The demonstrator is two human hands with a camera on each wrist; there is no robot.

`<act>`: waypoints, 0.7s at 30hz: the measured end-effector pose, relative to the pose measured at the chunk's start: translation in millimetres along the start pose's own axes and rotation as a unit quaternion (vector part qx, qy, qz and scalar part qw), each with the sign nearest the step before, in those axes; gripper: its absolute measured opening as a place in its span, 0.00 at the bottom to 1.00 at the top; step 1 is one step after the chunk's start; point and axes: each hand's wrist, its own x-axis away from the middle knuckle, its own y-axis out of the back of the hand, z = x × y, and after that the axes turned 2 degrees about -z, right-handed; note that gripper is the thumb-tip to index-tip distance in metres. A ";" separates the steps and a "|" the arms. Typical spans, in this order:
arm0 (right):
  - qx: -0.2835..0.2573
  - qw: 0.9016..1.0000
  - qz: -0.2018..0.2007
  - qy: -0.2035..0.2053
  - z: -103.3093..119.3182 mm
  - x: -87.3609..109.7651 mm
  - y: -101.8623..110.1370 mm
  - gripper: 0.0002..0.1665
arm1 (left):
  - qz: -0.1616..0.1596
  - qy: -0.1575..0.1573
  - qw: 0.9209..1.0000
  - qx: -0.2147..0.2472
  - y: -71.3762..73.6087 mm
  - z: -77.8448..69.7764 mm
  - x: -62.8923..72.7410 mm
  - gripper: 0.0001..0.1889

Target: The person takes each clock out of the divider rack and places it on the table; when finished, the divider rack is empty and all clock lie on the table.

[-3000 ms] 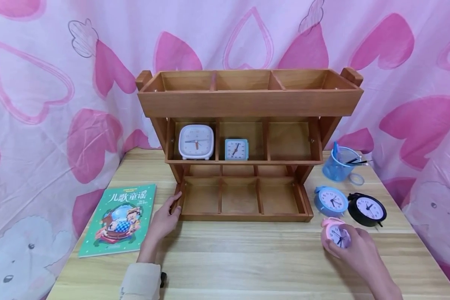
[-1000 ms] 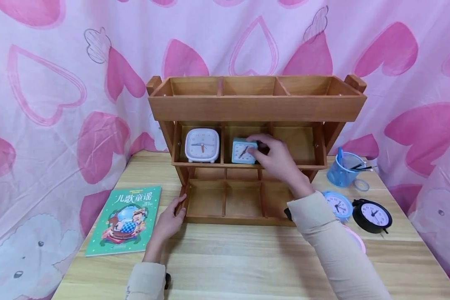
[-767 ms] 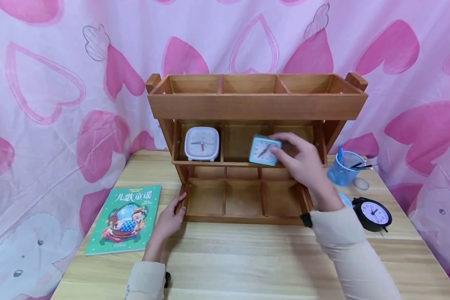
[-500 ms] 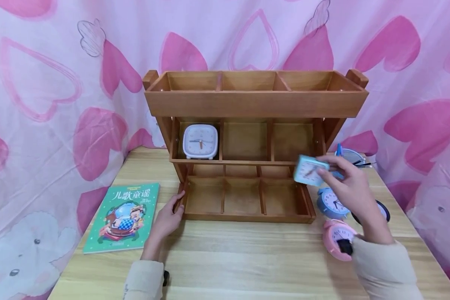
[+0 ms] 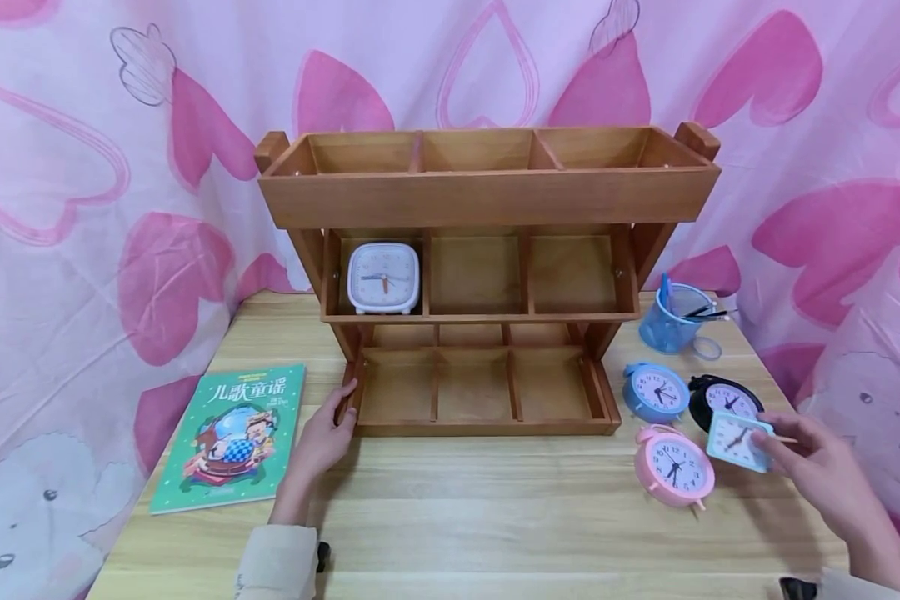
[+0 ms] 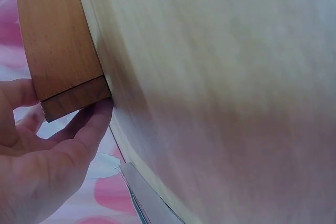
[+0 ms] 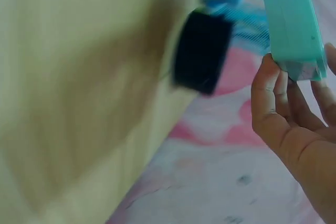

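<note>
My right hand (image 5: pixel 825 471) pinches a small square turquoise alarm clock (image 5: pixel 738 440) between thumb and fingers, over the right side of the table. In the right wrist view the clock's turquoise side (image 7: pixel 294 22) shows above the fingertips. Just left of it stands a pink round alarm clock (image 5: pixel 675 467); behind are a blue one (image 5: pixel 656 392) and a black one (image 5: pixel 723 397), partly hidden by the held clock. At the wooden shelf's (image 5: pixel 487 429) lower left end, my left hand (image 5: pixel 321 437) grips the corner, fingers around the wood (image 6: pixel 76 98) in the left wrist view.
A white square clock (image 5: pixel 384 277) sits in the middle tier's left compartment. A green children's book (image 5: pixel 230 437) lies left of the shelf. At the back right stand a blue mesh pen cup (image 5: pixel 671 325) and a roll of clear tape (image 5: pixel 707 348). A pink heart-patterned curtain hangs behind.
My right hand went from the pink clock to the shelf, took the turquoise clock out of the middle compartment and carried it right and down. The left hand stayed at the shelf's corner.
</note>
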 end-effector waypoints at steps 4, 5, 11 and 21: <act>0.011 0.999 0.029 -0.033 -24.0 3.5 5.6 0.11 | -0.005 -0.005 1.000 -0.003 1.2 0.2 0.5 0.28; 0.024 0.998 0.035 -0.039 -28.0 3.1 5.8 0.14 | -0.006 -0.006 1.000 -0.003 1.3 0.2 0.7 0.28; 0.085 0.992 0.080 -0.049 -43.1 -2.3 0.4 0.29 | -0.008 -0.009 1.000 -0.002 -0.2 0.6 1.5 0.28; 0.173 0.979 0.106 -0.033 -43.6 -8.5 -2.4 0.27 | -0.012 -0.013 1.000 0.001 -1.3 0.1 1.5 0.27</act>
